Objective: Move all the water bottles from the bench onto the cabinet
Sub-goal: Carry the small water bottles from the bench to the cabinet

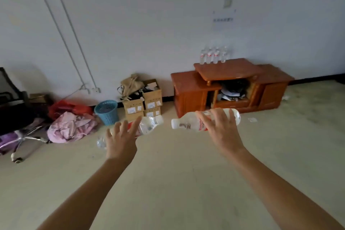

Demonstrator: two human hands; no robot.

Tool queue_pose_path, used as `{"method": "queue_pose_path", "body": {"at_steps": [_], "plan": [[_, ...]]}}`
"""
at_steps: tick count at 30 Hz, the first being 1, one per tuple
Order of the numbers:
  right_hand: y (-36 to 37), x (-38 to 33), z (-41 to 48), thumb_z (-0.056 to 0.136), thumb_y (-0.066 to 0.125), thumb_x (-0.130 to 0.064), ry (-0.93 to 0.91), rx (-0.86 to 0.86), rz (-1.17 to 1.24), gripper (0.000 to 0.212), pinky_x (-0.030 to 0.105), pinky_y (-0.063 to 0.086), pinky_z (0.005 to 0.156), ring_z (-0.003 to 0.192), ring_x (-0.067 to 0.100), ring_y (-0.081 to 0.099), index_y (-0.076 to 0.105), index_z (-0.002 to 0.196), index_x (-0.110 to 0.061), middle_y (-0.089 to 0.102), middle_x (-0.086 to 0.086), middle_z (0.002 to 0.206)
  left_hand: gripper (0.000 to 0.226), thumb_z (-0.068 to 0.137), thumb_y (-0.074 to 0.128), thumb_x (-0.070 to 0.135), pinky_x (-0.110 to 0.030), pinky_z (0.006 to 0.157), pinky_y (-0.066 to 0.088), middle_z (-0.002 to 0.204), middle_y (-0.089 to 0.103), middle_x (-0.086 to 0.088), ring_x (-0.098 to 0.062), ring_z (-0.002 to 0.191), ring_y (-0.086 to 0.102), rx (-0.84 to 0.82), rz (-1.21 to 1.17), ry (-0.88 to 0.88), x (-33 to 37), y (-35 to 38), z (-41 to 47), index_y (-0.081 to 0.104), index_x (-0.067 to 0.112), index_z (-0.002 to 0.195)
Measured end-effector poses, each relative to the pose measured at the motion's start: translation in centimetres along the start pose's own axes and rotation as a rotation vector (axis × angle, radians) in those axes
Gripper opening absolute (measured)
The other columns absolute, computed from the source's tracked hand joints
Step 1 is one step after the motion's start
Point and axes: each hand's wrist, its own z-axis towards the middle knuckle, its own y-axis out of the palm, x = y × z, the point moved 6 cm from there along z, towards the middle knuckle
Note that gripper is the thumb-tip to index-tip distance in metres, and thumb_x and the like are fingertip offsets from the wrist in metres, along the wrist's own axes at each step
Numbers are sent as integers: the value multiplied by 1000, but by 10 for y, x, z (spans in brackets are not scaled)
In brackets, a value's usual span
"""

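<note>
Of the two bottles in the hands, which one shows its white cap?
The bottle in the right hand: its white cap points left, in plain sight. The bottle in the left hand shows no clear cap.

a blue basket (106, 111) stands between pink cloth (71, 127) and stacked cardboard boxes (142, 102).

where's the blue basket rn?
Head view, left of centre: blue basket stands on the floor by the wall, between the pink cloth pile and the cardboard boxes.

A cluster of bottles (213, 55) stands on the cabinet (229, 87) at right of centre; boxes (147, 101) left of it; basket (106, 112) further left; clothes pile (71, 127) at far left.
</note>
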Motion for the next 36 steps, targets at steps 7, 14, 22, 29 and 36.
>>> {"method": "queue_pose_path", "body": {"at_steps": [7, 14, 22, 29, 36], "plan": [[50, 171, 3, 68, 77, -2, 318, -22, -97, 82, 68, 41, 97, 109, 37, 53, 52, 143, -22, 53, 15, 116, 87, 85, 71, 21, -56, 106, 38, 138, 47, -2, -30, 133, 40, -6, -35, 284, 168, 54, 153, 17, 38, 151], [117, 332, 47, 63, 84, -1, 417, -45, -102, 85, 69, 42, 96, 109, 37, 54, 54, 140, -22, 55, 15, 117, 89, 89, 66, 21, -52, 110, 34, 141, 42, 0, -27, 134, 35, 32, -35, 415, 319, 84, 282, 6, 39, 153], [177, 475, 147, 70, 86, -13, 429, -90, -74, 88, 64, 41, 101, 121, 34, 52, 45, 148, -28, 53, 15, 126, 95, 84, 73, 25, -57, 108, 35, 140, 45, -2, -28, 132, 38, 20, -19, 385, 415, 116, 428, 7, 41, 150], [266, 579, 242, 71, 85, -11, 442, -120, -92, 92, 64, 41, 102, 121, 32, 50, 40, 149, -30, 52, 13, 125, 90, 83, 70, 15, -58, 109, 35, 138, 49, -3, -29, 130, 40, -8, -51, 385, 483, 185, 568, 15, 40, 151], [332, 697, 346, 70, 83, -3, 466, -79, -164, 84, 62, 46, 93, 113, 33, 54, 46, 142, -26, 54, 12, 120, 86, 89, 59, 14, -56, 111, 32, 145, 42, -3, -30, 135, 35, -20, -97, 470, 578, 239, 745, 8, 40, 154]]}}
